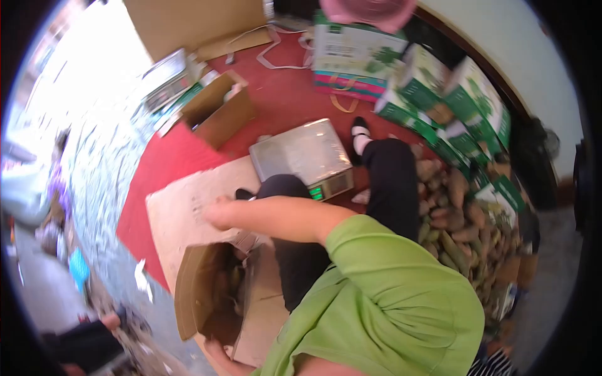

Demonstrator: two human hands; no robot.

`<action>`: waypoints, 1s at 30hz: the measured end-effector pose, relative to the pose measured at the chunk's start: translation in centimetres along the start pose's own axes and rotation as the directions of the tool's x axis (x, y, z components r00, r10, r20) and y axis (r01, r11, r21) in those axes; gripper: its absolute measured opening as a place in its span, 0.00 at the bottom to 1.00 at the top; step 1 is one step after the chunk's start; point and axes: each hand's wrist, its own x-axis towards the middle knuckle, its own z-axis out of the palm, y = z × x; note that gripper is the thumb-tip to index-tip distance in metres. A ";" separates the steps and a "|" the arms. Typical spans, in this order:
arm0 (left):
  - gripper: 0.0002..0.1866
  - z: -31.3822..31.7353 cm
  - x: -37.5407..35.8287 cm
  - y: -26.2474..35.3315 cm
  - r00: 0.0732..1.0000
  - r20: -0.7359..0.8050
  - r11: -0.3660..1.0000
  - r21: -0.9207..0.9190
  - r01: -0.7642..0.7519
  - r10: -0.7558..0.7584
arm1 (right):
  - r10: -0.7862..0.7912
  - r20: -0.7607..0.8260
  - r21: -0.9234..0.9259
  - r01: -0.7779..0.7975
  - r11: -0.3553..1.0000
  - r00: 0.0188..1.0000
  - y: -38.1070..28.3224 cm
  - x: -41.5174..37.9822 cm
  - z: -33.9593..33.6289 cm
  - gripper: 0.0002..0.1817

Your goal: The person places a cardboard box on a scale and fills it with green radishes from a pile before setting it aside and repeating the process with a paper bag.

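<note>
The hands were apart, one toward each end of the open box [187, 291]. The left hand [215, 349] was the nearer, at the box's near end, its fingers seemingly against the rim; whether they gripped it could not be told. The right hand [218, 213], its arm stretched across the body, was beyond the far end, over or on the flat card [177, 203]; blur hid its fingers and anything they held.

Well left of the box lay the crumpled plastic [103, 182], and nearer, to its left, showed another person's hand [111, 321]. The box itself stood on the left of the legs, its long axis seeming to run from one hand toward the other, its mouth between them, with dim, brownish contents inside. Beyond the box and to its right sat the scale [295, 150], its green display lit. Farther right of the box, past the legs [394, 194], tubers [461, 235] lay heaped, with green-and-white cartons [473, 94] beyond them.
</note>
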 end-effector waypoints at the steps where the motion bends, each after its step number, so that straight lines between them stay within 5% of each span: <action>1: 0.12 0.0 0.2 2.2 0.998 0.007 0.998 0.001 -0.070 0.069 | 0.004 0.000 -0.037 -0.004 0.999 1.000 0.2 -0.4 -0.7 0.12; 6: 0.12 -3.2 -0.1 11.6 0.949 -0.011 0.948 -0.021 -0.317 0.316 | 0.173 -0.202 0.161 -0.142 0.977 0.964 2.1 -2.8 -4.7 0.13; 9: 0.12 -5.3 -2.1 14.5 0.914 -0.050 0.913 -0.047 -0.404 0.402 | 0.148 -0.284 0.381 -0.030 0.924 0.947 5.0 -4.8 -6.5 0.12; 13: 0.13 -8.3 -4.8 18.2 0.865 -0.105 0.864 -0.067 -0.499 0.491 | 0.222 -0.569 0.455 0.079 0.887 0.792 11.6 -9.8 -7.8 0.11; 20: 0.16 -9.9 -7.9 25.6 0.755 -0.224 0.756 -0.100 -0.647 0.617 | 0.549 -0.628 0.557 -0.173 0.812 0.552 24.2 -25.5 -6.5 0.12; 23: 0.09 -6.1 -5.9 30.4 0.684 -0.176 0.654 -0.202 -0.729 0.708 | 0.675 -0.616 0.613 -0.290 0.735 0.407 28.6 -32.7 -3.4 0.11; 25: 0.09 -3.8 -6.6 34.4 0.375 -0.168 0.344 -0.190 -0.920 0.911 | 0.834 -0.418 0.774 -0.341 0.534 0.359 29.7 -37.9 -1.9 0.11; 27: 0.07 -2.1 -9.8 38.4 0.303 -0.117 0.268 -0.248 -0.931 0.946 | 0.884 -0.414 0.824 -0.323 0.465 0.216 31.0 -42.2 1.0 0.10; 30: 0.05 0.1 -14.4 43.5 0.144 -0.013 0.131 -0.330 -0.935 0.989 | 0.974 -0.207 0.957 -0.189 0.221 0.088 32.2 -48.0 4.7 0.09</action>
